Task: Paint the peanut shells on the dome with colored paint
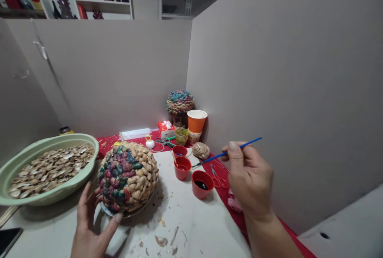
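A round ball covered in peanut shells (140, 170) rests on a small dish (136, 212); its left part is painted purple, teal and red, its right part bare tan. My left hand (91, 222) curves round its lower left side, thumb at the dish rim and fingers against the shells. Pinched in my right hand (249, 172) is a thin blue paintbrush (220, 155), its dark tip pointing left above the red cups. Dark liquid lies in the nearest red cup (202, 185); a stick leans in the middle red cup (182, 169), with another red cup (180, 151) behind.
A green basin (60, 190) of shells stands left, a phone (8, 242) in front of it. Behind are a painted shell ball on a stand (180, 103), an orange paper cup (196, 121), twine (200, 150) and scissors (220, 181). Grey partitions (284, 70) enclose the table.
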Available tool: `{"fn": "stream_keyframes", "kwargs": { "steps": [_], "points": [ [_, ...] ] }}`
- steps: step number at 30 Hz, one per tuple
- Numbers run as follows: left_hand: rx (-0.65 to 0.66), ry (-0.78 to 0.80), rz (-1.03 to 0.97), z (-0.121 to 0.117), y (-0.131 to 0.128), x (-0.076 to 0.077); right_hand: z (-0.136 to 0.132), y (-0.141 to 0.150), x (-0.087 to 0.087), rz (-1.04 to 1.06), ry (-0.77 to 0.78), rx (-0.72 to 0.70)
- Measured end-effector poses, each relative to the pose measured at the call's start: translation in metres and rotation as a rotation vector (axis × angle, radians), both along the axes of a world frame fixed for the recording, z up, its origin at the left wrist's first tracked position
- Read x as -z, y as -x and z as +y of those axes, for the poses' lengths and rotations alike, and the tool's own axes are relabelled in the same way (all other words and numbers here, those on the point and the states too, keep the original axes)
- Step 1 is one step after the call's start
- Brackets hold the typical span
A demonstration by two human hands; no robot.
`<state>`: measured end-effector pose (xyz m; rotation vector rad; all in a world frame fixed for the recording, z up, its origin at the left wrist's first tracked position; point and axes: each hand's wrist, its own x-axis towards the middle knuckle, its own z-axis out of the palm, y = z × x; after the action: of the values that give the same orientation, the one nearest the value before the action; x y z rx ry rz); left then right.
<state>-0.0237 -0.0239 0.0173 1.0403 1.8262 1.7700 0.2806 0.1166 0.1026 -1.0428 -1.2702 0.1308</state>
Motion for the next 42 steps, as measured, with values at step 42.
{"fn": "stream_keyframes", "kwargs": {
  "steps": [42],
  "points": [
    [0.017,-0.026,0.039,0.01,0.012,0.016,0.002,-0.019,0.069,-0.542,0.546,-0.382]
  ]
}}
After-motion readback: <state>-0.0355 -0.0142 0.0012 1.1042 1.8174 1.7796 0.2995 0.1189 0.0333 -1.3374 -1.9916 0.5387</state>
